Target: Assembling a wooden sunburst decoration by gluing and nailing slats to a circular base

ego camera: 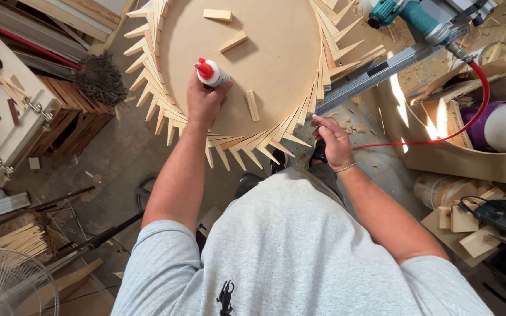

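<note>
My left hand (205,99) grips a white glue bottle (213,74) with a red cap, held over the near part of a round brown board (282,52). Pointed wooden wedges (165,111) ring the board's rim like sun rays. Three small wood blocks lie on the board, the nearest one (252,105) just right of my left hand. My right hand (334,140) rests at the board's near right rim, fingertips on the wedge points (297,136), holding nothing that I can see.
A teal nail gun (411,17) with a red hose (469,117) lies at the upper right by a metal ruler (370,76). Wooden crates (71,117) stand left, a fan (7,281) at lower left, and wood scraps with a jigsaw (505,219) at right.
</note>
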